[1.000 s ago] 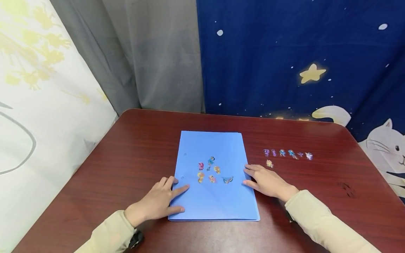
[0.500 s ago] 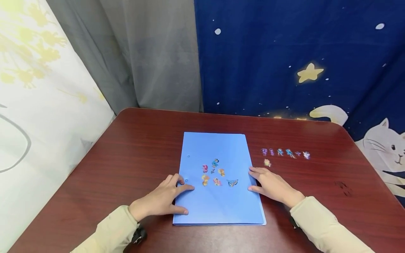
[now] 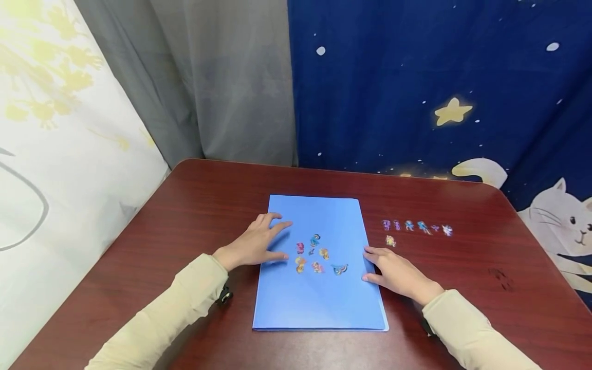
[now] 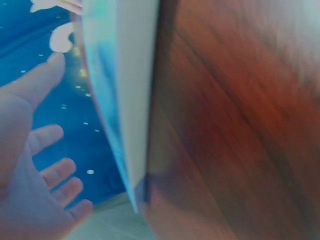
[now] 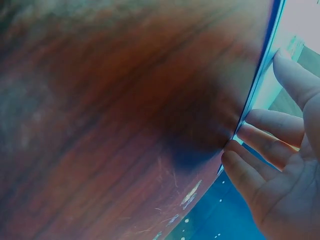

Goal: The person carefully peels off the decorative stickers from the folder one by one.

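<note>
Blue folder (image 3: pixel 319 303): flat on the table (image 3: pixel 203 200), between your hands
Right hand (image 3: pixel 395 271): same spot, relaxed fingertips on the folder's right edge, nothing gripped
Left hand (image 3: pixel 252 245): just shifted up from the lower left edge, now over the upper left part, released, holding nothing; likely only your right steadies the folder
Folder figures (image 3: pixel 324 254): right of your left fingertips
Table figures (image 3: pixel 422 226): beyond your right hand

The right hand (image 5: pixel 290 175) stands at the right, its fingertips (image 5: pixel 256 116) touching the slanting edge of a blue folder (image 5: pixel 263 82). To the left spreads a reddish-brown table (image 5: pixel 100 110), with a few blurred stickers (image 5: pixel 190 194) near its far edge, beside a blue curtain (image 5: pixel 215 210) with white dots
</note>
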A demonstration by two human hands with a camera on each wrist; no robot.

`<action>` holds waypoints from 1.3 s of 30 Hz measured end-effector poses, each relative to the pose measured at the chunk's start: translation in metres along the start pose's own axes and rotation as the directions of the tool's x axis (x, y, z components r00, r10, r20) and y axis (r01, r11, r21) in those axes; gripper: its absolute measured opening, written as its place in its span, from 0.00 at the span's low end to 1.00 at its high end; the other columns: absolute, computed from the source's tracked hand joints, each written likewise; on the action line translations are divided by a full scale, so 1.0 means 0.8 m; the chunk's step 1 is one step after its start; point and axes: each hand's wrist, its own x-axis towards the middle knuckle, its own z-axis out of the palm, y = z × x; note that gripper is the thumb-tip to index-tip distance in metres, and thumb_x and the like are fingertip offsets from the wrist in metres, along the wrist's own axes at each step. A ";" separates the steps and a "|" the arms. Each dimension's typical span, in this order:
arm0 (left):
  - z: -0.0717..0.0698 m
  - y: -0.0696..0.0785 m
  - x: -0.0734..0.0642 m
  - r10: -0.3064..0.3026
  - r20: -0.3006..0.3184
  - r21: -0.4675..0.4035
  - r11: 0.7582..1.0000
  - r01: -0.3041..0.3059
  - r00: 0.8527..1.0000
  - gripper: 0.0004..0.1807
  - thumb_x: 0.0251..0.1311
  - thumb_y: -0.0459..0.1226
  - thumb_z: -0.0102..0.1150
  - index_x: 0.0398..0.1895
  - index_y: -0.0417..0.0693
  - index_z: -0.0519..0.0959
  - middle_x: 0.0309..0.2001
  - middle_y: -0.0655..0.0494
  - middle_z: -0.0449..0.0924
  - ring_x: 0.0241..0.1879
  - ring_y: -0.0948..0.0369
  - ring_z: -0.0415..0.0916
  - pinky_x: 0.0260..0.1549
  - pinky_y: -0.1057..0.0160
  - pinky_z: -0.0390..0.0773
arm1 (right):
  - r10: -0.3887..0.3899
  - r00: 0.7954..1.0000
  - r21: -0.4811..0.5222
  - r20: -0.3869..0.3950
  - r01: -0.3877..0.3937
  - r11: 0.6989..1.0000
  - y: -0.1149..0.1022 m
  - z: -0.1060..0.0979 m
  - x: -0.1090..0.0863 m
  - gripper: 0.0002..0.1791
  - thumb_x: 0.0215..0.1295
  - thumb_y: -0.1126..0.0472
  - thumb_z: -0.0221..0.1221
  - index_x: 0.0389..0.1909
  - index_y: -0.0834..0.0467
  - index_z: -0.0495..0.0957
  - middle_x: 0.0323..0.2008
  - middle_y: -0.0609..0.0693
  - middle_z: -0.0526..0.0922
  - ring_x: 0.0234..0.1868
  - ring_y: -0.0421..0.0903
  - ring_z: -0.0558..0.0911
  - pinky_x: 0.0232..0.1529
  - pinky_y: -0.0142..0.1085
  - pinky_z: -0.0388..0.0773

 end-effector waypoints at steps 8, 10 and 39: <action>0.021 -0.012 0.005 0.009 0.133 0.065 0.998 -0.018 0.991 0.40 0.52 0.59 0.52 0.64 0.48 0.59 0.61 0.43 0.55 0.59 0.51 0.53 0.56 0.52 0.58 | -0.006 1.000 0.020 0.000 0.006 1.000 0.002 0.000 0.001 0.32 0.53 0.51 0.61 0.54 0.69 0.69 0.56 0.61 0.68 0.57 0.58 0.66 0.50 0.47 0.68; 0.024 -0.013 0.004 0.017 0.141 0.069 0.997 -0.027 0.990 0.38 0.54 0.59 0.49 0.64 0.48 0.59 0.62 0.43 0.54 0.59 0.51 0.53 0.55 0.53 0.60 | -0.001 1.000 0.020 0.000 0.001 1.000 0.003 -0.002 0.000 0.32 0.53 0.51 0.61 0.54 0.69 0.69 0.56 0.61 0.69 0.57 0.58 0.66 0.50 0.47 0.68; 0.032 -0.010 0.012 0.081 0.215 0.058 0.994 -0.095 0.973 0.56 0.37 0.70 0.52 0.67 0.49 0.52 0.68 0.49 0.45 0.66 0.51 0.39 0.61 0.52 0.45 | -0.074 0.997 0.120 -0.020 0.076 0.990 -0.013 -0.017 0.041 0.30 0.53 0.54 0.62 0.52 0.70 0.70 0.52 0.63 0.71 0.55 0.58 0.67 0.53 0.49 0.64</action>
